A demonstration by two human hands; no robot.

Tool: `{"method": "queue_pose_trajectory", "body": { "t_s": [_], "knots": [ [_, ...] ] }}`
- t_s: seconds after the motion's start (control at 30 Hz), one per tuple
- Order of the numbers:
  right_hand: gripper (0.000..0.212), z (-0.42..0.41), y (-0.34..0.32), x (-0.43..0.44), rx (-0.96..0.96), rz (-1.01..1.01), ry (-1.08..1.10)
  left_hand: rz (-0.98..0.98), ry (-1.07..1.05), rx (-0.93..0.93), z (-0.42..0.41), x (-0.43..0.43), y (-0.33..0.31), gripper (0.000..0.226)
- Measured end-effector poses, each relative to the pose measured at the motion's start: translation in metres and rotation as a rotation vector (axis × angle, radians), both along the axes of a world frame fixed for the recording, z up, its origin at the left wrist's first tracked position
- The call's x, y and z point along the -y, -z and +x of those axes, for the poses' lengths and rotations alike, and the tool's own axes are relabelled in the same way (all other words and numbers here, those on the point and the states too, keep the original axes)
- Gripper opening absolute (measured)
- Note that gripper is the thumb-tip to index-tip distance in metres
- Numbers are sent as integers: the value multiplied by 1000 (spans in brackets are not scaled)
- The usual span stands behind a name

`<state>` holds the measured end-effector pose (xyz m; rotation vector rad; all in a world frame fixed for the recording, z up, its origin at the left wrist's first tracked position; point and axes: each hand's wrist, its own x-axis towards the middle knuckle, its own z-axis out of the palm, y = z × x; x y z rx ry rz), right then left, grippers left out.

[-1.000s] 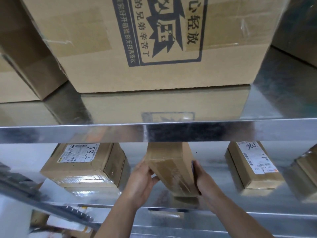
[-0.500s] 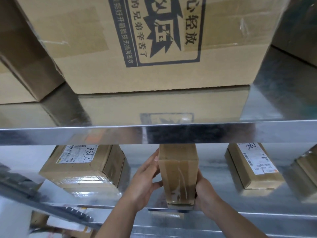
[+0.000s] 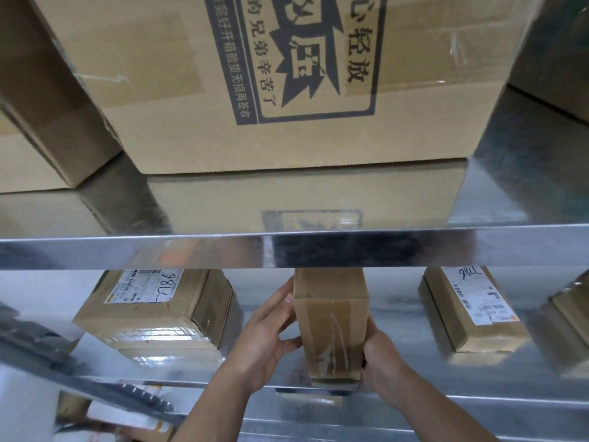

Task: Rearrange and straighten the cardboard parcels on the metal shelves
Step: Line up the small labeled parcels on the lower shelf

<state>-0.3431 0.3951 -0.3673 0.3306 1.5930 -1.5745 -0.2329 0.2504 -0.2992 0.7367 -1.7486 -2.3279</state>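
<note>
A narrow taped cardboard parcel (image 3: 331, 327) stands upright at the front edge of the middle metal shelf (image 3: 478, 387). My left hand (image 3: 264, 339) presses its left side with fingers spread, and my right hand (image 3: 381, 362) grips its lower right corner. The parcel's top is hidden behind the lip of the upper shelf (image 3: 287, 250). A labelled parcel (image 3: 159, 311) lies flat to its left. Another labelled parcel (image 3: 471, 311) lies to its right.
A large printed carton (image 3: 287, 81) fills the upper shelf, with a box (image 3: 41, 122) at its left and another (image 3: 554, 49) at far right. A further parcel (image 3: 570, 314) shows at the middle shelf's right edge. Parcels (image 3: 105, 422) lie on the shelf below.
The narrow parcel was tilted a second ago and now stands straight and square to the shelf edge. Both hands stayed on its sides, the right one sliding lower.
</note>
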Motion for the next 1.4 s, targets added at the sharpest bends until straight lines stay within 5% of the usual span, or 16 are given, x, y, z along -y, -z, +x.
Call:
{"method": "queue_pose_trajectory", "body": {
  "t_s": [0.33,0.43,0.53,0.67,0.87,1.0,1.23,1.4],
  "knots": [
    [56,-6,7,-4,-38,-75,-34,-65,50,-53,3,-4,0,43],
    [38,-13,10,-8,-122,-104,-100,-56,37,-59,3,-6,2,37],
    [47,-12,-16,-9,-279,-32,-170,-63,-8,-70,2,-9,1,36],
    [35,-14,-30,-9,-440,12,-214,-25,-64,-96,2,-8,3,53],
    [35,-8,-36,-10,-189,-169,-178,83,-115,-107,5,-11,7,9],
    [45,-2,-43,-11,-177,-213,-125,50,-106,-108,7,-13,16,17],
    [38,10,-44,-14,-159,-306,-84,49,-29,-28,14,-19,29,70],
    [40,17,-41,-12,-222,-286,-68,44,36,45,13,-25,24,62]
  ]
}}
